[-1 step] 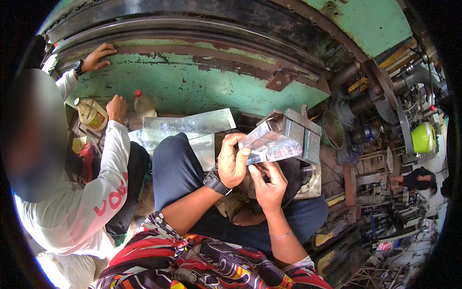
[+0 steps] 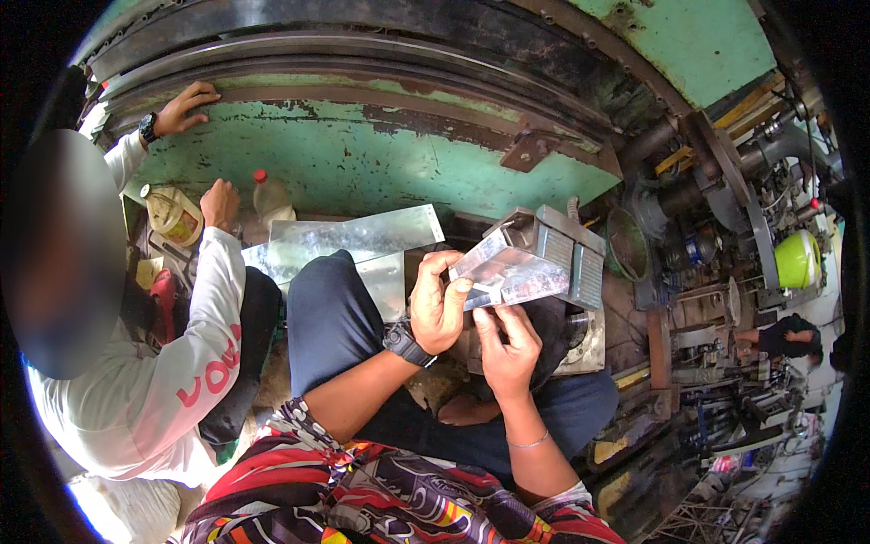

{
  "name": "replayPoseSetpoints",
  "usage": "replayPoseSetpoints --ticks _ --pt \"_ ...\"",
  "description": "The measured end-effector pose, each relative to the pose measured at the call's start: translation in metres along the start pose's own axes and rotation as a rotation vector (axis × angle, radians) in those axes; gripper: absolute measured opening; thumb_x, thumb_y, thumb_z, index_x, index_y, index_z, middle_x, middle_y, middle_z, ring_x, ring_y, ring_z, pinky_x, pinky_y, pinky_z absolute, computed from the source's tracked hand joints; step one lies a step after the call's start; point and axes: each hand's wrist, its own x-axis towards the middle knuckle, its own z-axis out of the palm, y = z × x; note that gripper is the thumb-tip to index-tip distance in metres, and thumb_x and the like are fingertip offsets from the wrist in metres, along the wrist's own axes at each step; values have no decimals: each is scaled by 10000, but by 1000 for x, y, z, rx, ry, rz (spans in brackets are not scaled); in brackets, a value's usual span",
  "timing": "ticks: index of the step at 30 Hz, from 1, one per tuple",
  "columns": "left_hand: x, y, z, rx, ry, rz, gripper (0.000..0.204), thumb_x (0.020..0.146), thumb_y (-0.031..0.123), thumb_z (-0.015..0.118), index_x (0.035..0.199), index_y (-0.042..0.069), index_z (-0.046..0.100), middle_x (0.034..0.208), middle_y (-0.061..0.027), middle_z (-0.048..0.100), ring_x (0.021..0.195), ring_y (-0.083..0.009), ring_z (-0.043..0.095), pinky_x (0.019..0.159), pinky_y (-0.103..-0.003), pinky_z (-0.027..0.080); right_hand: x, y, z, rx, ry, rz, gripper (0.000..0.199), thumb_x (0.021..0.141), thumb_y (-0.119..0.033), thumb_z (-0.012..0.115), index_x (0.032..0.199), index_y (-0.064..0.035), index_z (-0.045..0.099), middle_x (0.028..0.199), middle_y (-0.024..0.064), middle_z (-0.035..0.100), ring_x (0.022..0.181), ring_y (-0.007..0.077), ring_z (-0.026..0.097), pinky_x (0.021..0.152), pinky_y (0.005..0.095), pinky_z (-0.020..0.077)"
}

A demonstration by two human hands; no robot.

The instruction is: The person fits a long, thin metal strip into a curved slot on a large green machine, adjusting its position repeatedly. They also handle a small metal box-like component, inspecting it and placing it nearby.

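A shiny bent sheet-metal piece reaches toward me from the ridged steel jaws of a vise; where it meets the jaws is partly hidden. Wearing a black watch, my left hand is closed on the piece's near left corner, thumb on top and fingers behind. My right hand is at its near lower edge, with thumb and forefinger pinched against the metal. Whether the right fingers hold anything small besides the edge is hidden. Flat metal sheets lie beyond my left knee.
A co-worker in a white sleeve sits close on my left. Beyond us stands a large green machine. Near it are a yellowish jug and a red-capped bottle. Machinery and a lime-green container are at right.
My right thumb and fingertips have shifted very slightly along the metal's lower edge. My left hand, the piece and the vise look unmoved.
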Motion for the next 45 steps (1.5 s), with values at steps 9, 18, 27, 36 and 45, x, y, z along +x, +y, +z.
replayPoseSetpoints --ticks 9,18,27,36,45 --pt "3 -9 4 -24 20 -1 297 1007 122 611 1248 -30 527 1132 -177 594 989 -256 593 899 -355 484 4 6 4 32 -23 30 207 914 26 730 1093 105 664 1011 116 695 870 149 687 753 279 564" --pt "2 -12 4 -19 23 -7 301 997 107 617 1247 -35 529 1134 -192 601 987 -273 601 905 -366 488 5 7 10 67 49 77 154 873 -56 780 961 36 694 868 165 682 748 283 654 688 364 515" --pt "4 -9 3 2 25 3 293 1001 108 613 1246 -32 530 1123 -186 599 981 -267 598 895 -359 486 7 3 11 99 45 106 131 879 -44 767 956 33 695 865 167 683 748 283 658 696 362 517" --pt "2 -12 3 -17 15 -8 288 1002 107 610 1242 -31 530 1123 -188 597 973 -271 597 888 -363 488 3 13 5 34 -49 54 241 929 23 713 1154 96 669 1025 100 697 873 113 656 747 259 545" --pt "4 -7 3 1 11 11 289 1003 107 607 1243 -33 527 1127 -188 597 987 -269 597 900 -362 488 3 10 6 57 -36 58 231 926 24 717 1142 91 673 1028 96 699 871 110 651 747 260 541"
